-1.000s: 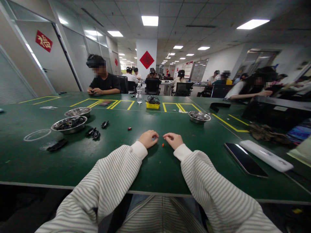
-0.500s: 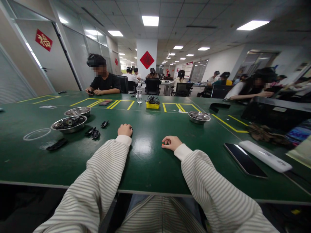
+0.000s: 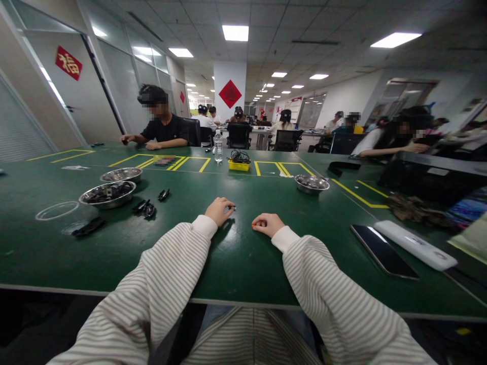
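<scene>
My left hand (image 3: 219,211) is raised slightly over the green table (image 3: 243,274), its fingers pinched on a small dark piece (image 3: 233,208) whose kind I cannot make out. To its right, my right hand (image 3: 268,224) rests low at the table with curled fingers. A tiny orange piece (image 3: 253,226) shows at its fingertips, too small to name. A gap separates the two hands. Left of them lie several black plastic parts (image 3: 146,208), and a smaller black part (image 3: 163,194) sits a bit farther back.
At left stand a metal bowl (image 3: 107,204) of dark parts and another bowl (image 3: 122,176) behind it. A third bowl (image 3: 312,188) is at right. A phone (image 3: 382,252) lies beside a white power strip (image 3: 414,244). A bottle (image 3: 218,147) and yellow tray (image 3: 239,165) stand farther back.
My left hand has lifted and moved right, closer to my right hand, with the small dark piece now showing. My right hand has barely moved. The co-worker's hand opposite has shifted left.
</scene>
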The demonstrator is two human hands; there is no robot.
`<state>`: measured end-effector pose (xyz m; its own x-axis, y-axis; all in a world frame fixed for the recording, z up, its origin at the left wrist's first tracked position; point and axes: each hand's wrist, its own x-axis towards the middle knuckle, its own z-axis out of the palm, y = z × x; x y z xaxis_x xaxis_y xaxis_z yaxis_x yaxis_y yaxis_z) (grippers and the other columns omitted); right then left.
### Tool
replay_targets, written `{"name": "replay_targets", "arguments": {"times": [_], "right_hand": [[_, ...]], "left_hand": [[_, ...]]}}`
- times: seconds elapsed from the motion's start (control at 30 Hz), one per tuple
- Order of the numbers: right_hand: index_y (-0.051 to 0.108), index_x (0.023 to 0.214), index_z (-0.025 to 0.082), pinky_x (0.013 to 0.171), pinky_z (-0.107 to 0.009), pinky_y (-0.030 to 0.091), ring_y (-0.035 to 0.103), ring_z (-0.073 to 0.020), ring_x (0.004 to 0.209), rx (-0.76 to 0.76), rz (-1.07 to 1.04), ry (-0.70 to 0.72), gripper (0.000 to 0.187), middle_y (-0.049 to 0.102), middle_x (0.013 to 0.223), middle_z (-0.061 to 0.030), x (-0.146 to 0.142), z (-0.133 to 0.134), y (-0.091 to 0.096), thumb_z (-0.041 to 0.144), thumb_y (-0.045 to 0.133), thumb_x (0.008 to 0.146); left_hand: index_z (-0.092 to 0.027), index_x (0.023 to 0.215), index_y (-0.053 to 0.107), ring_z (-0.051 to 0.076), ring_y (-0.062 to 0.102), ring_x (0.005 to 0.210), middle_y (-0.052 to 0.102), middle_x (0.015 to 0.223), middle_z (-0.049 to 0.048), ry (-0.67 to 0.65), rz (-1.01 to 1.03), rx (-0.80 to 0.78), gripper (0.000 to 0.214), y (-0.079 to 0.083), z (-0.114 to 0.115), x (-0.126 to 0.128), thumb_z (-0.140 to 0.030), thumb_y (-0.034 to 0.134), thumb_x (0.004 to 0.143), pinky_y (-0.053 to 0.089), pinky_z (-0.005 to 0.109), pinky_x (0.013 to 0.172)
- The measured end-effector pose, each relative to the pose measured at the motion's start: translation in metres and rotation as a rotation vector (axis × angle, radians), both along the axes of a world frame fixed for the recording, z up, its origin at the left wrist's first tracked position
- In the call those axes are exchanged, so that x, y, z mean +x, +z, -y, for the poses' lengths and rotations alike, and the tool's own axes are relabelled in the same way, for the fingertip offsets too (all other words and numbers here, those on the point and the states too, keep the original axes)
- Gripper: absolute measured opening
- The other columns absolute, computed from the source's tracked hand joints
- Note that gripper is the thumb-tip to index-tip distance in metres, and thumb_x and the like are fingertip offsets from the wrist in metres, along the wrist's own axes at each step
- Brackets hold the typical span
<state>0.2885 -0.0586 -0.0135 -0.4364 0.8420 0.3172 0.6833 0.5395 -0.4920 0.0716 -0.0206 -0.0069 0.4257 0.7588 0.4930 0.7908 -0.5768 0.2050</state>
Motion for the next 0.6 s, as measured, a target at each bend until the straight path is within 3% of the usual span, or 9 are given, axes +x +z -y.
{"name": "replay_targets", "arguments": {"times": [0.23,0.6], "right_hand": [[0.063,0.071,0.015,0.049,-0.018,0.034,0.041,-0.0053,0.046,0.042,0.032,-0.026,0.015,0.056,0.060,-0.0007,-0.001,0.000,-0.002,0.027,0.058,0.062],[0.063,0.071,0.016,0.049,-0.018,0.035,0.043,-0.0054,0.046,0.106,0.020,-0.028,0.015,0.057,0.061,-0.0008,-0.004,0.001,-0.005,0.027,0.058,0.062]], "left_hand": [[-0.020,0.084,0.057,0.013,0.045,0.077,0.055,0.079,0.0021,-0.233,-0.066,-0.046,0.019,-0.006,0.032,0.037,-0.030,0.045,0.073,0.036,0.026,0.071],[-0.020,0.078,0.057,0.014,0.043,0.078,0.053,0.077,0.0025,-0.215,-0.088,0.002,0.016,-0.001,0.037,0.036,-0.030,0.047,0.071,0.037,0.026,0.070]]}}
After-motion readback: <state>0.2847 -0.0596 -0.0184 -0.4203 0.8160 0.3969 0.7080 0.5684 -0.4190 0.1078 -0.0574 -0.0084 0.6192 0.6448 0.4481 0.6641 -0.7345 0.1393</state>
